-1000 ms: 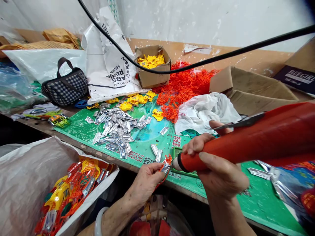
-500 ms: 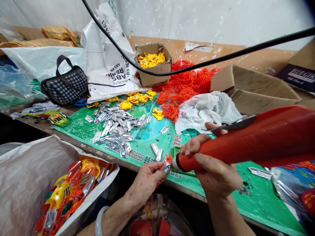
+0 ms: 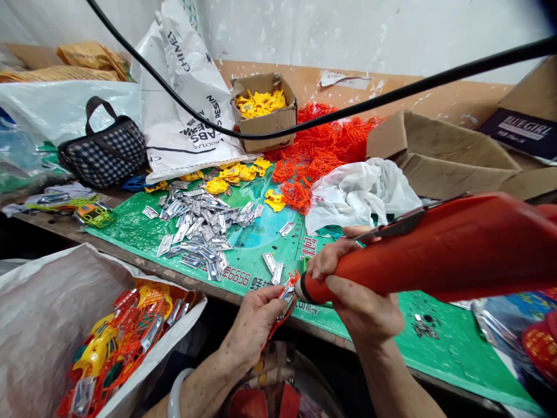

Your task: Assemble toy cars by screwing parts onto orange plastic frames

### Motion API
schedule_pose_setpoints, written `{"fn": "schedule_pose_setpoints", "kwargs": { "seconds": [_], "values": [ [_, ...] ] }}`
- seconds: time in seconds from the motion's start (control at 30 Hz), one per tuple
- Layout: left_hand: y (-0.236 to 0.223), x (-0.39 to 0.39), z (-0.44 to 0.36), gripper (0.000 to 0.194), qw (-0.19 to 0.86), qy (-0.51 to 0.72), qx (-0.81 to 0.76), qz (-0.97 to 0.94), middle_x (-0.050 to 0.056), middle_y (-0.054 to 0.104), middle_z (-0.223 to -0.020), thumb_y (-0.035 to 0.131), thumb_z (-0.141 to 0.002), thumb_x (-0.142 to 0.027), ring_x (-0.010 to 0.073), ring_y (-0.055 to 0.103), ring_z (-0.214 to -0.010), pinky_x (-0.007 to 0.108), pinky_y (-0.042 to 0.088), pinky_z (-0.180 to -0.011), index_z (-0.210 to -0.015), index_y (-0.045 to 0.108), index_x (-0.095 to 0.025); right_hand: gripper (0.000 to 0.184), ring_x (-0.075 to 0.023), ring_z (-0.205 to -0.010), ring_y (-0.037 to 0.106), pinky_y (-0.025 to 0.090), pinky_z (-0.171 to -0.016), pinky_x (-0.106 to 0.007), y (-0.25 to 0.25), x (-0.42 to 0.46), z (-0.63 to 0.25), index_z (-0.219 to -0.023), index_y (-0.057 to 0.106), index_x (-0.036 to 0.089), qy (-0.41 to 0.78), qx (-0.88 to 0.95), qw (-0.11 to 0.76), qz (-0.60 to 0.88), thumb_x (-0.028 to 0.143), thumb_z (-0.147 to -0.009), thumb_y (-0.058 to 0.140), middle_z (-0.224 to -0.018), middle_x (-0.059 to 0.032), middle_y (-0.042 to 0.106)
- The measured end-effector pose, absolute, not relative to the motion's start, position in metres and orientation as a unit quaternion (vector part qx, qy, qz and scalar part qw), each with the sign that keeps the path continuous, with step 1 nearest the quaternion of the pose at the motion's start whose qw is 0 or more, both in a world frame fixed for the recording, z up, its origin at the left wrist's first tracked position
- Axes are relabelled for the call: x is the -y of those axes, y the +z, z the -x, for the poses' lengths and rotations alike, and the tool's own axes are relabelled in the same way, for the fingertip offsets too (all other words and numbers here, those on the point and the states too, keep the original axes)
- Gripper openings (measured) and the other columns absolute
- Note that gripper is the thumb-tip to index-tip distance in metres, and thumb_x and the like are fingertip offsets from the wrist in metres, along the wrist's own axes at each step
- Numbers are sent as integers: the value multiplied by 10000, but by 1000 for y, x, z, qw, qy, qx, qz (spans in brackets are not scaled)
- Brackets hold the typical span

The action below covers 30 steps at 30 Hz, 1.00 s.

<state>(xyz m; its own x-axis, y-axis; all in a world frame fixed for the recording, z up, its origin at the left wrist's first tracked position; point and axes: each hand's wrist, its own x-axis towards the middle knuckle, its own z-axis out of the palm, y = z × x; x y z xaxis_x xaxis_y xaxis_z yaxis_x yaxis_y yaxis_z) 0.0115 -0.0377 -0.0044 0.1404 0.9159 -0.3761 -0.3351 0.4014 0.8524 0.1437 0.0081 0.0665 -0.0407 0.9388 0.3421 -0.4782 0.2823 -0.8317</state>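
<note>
My right hand (image 3: pixel 361 302) is wrapped round a red electric screwdriver (image 3: pixel 418 249), held nearly level with its tip pointing left. Between thumb and fingers of my left hand (image 3: pixel 255 319) is an orange plastic toy part (image 3: pixel 290 284) with a silvery piece on it. The screwdriver's nose meets this part, so the bit itself is hidden. Just beyond lie two loose silver plates (image 3: pixel 273 267). A larger heap of silver plates (image 3: pixel 204 226) spreads over the green table cover (image 3: pixel 134 232).
Left of my arm, an open white sack (image 3: pixel 52 307) holds orange and yellow assemblies. Behind stand a carton (image 3: pixel 270 128) of yellow parts, tangled orange parts (image 3: pixel 322 145), a white cloth (image 3: pixel 365 186) and a checked bag (image 3: pixel 104 151). A black cable (image 3: pixel 331 119) hangs across the view.
The whole view has shifted slightly, with most things now a little further left. Both hands keep their hold, and the screwdriver still meets the orange part.
</note>
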Motion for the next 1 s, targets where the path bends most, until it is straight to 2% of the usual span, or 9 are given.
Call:
{"fn": "schedule_pose_setpoints", "kwargs": {
  "seconds": [0.17,0.3,0.4,0.5,0.57,0.7,0.8,0.9,1.0],
  "values": [
    [-2,36,-10,312,692,467,-480,-271,53,705,-703,784,-668,-332,176,583,-664,289,445,-676,-908,803,-134,532,-150,-574,590,528,-591,-346,75,-12,-148,-1105,561,325,539,476,651,244,119,-629,682,-676,77,611],
    [4,30,-7,301,671,475,-497,-279,50,719,-737,781,-676,-333,173,581,-690,277,447,-678,-908,807,-143,541,-155,-582,582,518,-601,-348,77,-27,-165,-1126,583,308,466,477,693,273,135,-621,665,-680,64,625],
    [11,27,-7,282,650,491,-510,-274,24,690,-686,793,-661,-328,142,550,-666,236,431,-637,-880,812,-152,368,-152,-557,568,495,-576,-340,64,-43,-181,-945,635,238,403,478,710,325,137,-595,683,-655,47,627],
    [15,24,-10,288,648,493,-516,-266,-31,576,-543,807,-627,-343,89,442,-538,195,364,-520,-853,811,-164,201,-152,-538,563,471,-554,-332,45,-55,-193,-758,630,201,378,480,701,369,133,-589,716,-625,31,625],
    [15,23,-13,301,649,485,-522,-266,-55,518,-504,806,-620,-366,58,341,-462,182,291,-447,-846,806,-167,144,-154,-538,563,470,-553,-334,34,-59,-197,-694,623,192,375,479,692,388,142,-600,720,-618,22,624],
    [10,21,-14,329,645,461,-540,-284,-58,536,-550,789,-632,-391,19,220,-403,183,158,-379,-859,784,-152,104,-154,-539,563,479,-553,-336,25,-61,-199,-611,619,185,366,474,692,403,167,-607,722,-617,14,625],
    [4,22,-11,376,643,439,-547,-308,-56,525,-566,754,-677,-417,13,222,-394,180,131,-377,-924,756,-133,103,-151,-536,565,477,-555,-332,24,-62,-200,-631,635,183,369,469,697,397,152,-605,730,-619,16,634],
    [-1,22,-8,390,634,422,-553,-338,-64,502,-559,706,-728,-424,17,265,-381,169,160,-377,-979,718,-125,137,-150,-536,570,473,-560,-328,24,-64,-199,-686,648,185,377,466,700,389,133,-598,739,-623,24,644],
    [-3,21,-4,360,621,415,-558,-363,-68,501,-558,675,-748,-419,20,316,-372,158,189,-374,-961,692,-129,120,-148,-528,570,470,-559,-328,22,-65,-199,-660,649,181,377,470,698,387,135,-598,741,-617,23,641]
  ]
}}
